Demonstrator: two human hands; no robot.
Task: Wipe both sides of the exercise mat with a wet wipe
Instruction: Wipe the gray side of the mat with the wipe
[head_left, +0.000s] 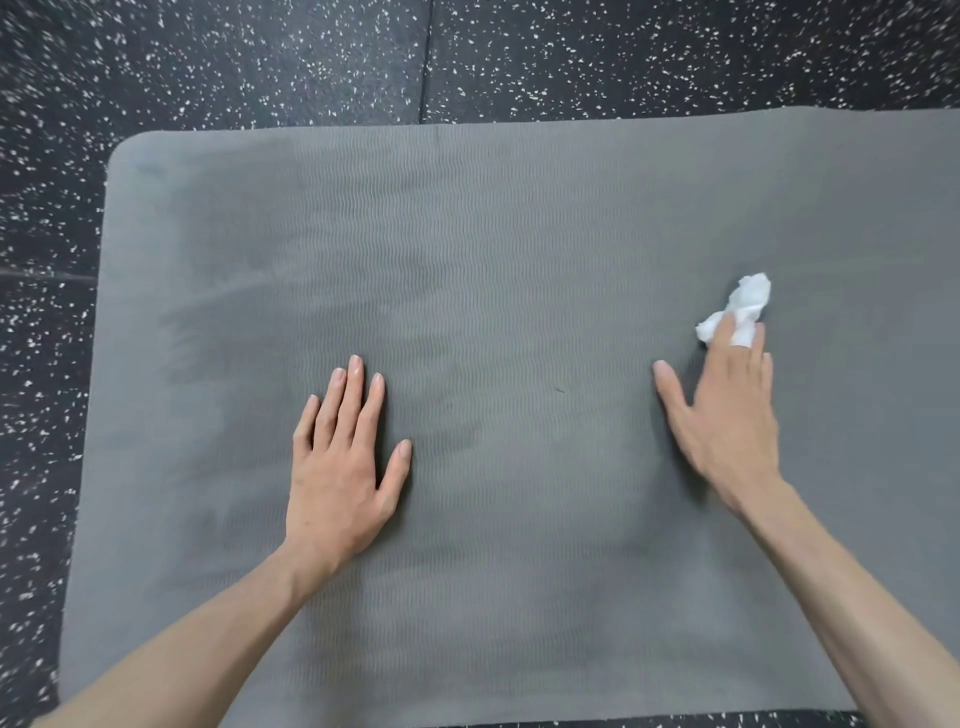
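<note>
Grey foam mat (519, 260): lies flat on the speckled black floor (260, 62), ribbed side up, its left end in view.
Wet wipe (740, 309): a crumpled white wad on the mat's right part, under the right hand's fingertips.
Right hand (727, 415): fingers straight, grip wide, pressing the wipe down rather than clutching it.
Left hand (343, 467): flat and spread, holding nothing, bracing the mat.
Step in hand: likely wiping this upper side.
Doing it well: spread the wad flatter, keep even pressure, work overlapping strokes along the ribs out to the edges, left palm anchoring against creep.
</note>
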